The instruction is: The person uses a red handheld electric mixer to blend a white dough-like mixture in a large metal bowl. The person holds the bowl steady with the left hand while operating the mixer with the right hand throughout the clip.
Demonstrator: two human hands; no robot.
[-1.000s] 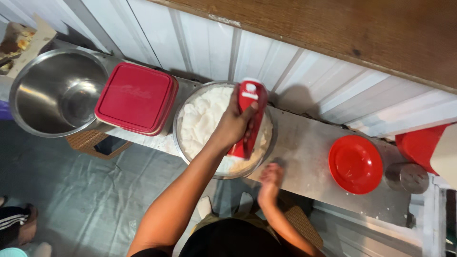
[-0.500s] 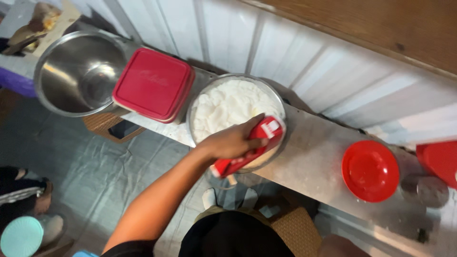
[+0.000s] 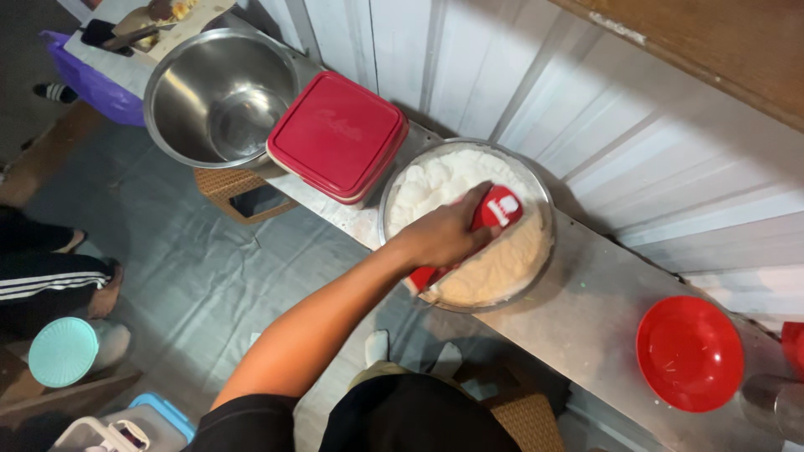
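My left hand is wrapped around a red hand mixer that leans over a round metal bowl. The bowl holds a fluffy white mixture, paler at the far side and creamier near me. It stands on a narrow metal counter along a white corrugated wall. The mixer's lower end is hidden in the mixture and behind my hand. My right hand is out of sight.
A red-lidded square container and a large steel bowl stand left of the mixing bowl. A red plate lies to the right. Another person's legs and a teal lid are on the floor at left.
My left hand has swung the mixer from upright to slanted across the bowl's near side. My right hand, at the bowl's edge a second ago, has left the view. The camera shifted.
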